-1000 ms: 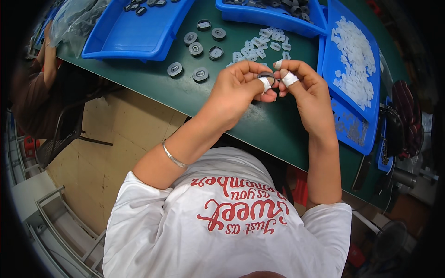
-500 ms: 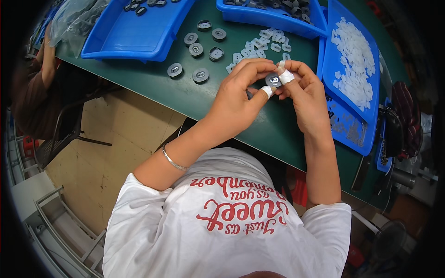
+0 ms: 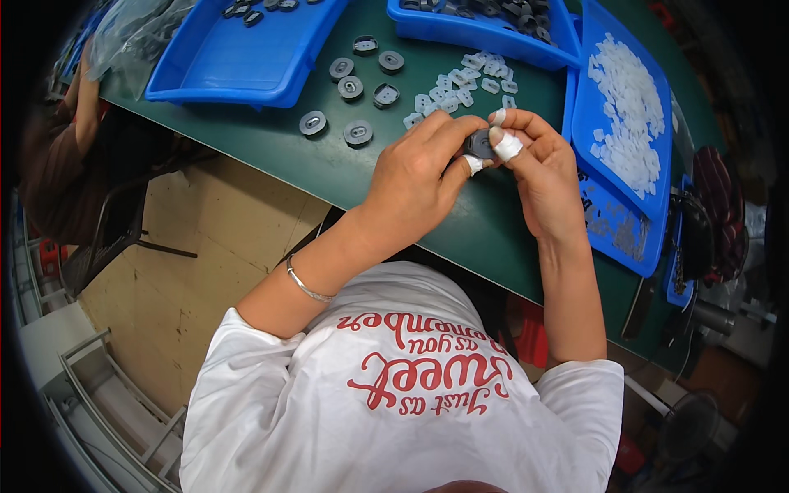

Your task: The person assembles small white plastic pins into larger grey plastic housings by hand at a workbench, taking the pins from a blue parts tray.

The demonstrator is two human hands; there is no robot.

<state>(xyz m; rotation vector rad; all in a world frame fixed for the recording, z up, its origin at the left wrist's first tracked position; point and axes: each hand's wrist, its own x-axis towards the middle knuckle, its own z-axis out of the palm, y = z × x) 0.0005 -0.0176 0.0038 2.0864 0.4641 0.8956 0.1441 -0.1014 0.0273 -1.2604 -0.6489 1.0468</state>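
Observation:
Between my hands, above the green table, is a dark grey round part (image 3: 478,145). My left hand (image 3: 427,160) pinches it from the left, its taped thumb below and its fingers over the top. My right hand (image 3: 542,160), with white tape on the thumb and a fingertip, presses on its right side. Fingers hide much of the part. Left of my hands lie several similar grey round parts (image 3: 358,133), some showing a pale plate inside. Just beyond my fingers are scattered small translucent white plates (image 3: 465,97).
A blue tray (image 3: 222,78) with a few dark parts stands far left. Another blue tray (image 3: 493,37) of dark parts is at the back. White plates fill a blue tray (image 3: 585,148) at right, over a lower one. A person (image 3: 62,172) sits at far left.
The grey round part has tilted and turned between my fingers, so its pale centre no longer faces up. My left fingers have closed further over it; my forearms barely moved.

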